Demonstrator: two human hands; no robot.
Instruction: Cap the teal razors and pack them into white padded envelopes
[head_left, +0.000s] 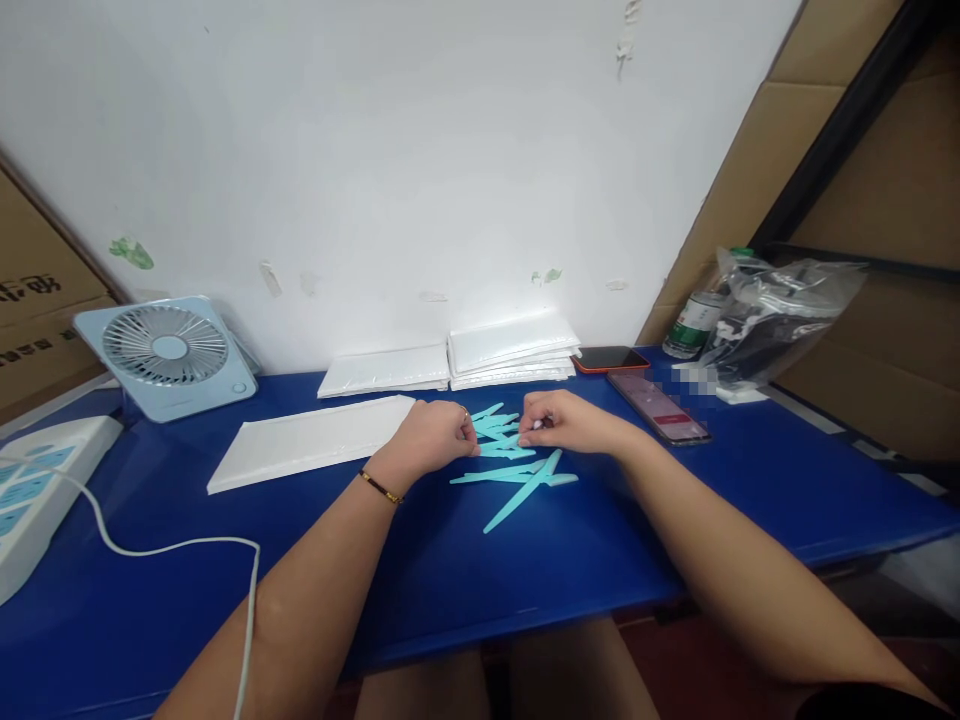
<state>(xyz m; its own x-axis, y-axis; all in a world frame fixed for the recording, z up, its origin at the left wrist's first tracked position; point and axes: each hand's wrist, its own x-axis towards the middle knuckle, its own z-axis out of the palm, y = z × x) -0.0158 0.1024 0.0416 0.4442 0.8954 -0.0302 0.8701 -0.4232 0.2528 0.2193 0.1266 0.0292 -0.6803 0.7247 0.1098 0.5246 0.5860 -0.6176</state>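
Several thin turquoise plastic sticks (499, 430), flat and tapered like small knives, lie in a loose pile on the blue table. My left hand (439, 435) is closed at the pile's left end, its fingertips pinching the tip of a stick. At the right end, my right hand (559, 420) pinches the end of a stick between thumb and forefinger. Closer to me, a few more turquoise sticks (525, 490) lie crossed over one another, with neither hand on them. A flat white padded envelope (307, 445) reaches from the left to beneath my left wrist.
White envelopes (514, 345) are stacked against the wall, with another pile (386, 368) beside them. Two phones (664, 405) lie at the right, near a bottle (694, 325) and a clear plastic bag (780, 310). A blue fan (169, 350), power strip (56, 480) and white cable (180, 545) occupy the left.
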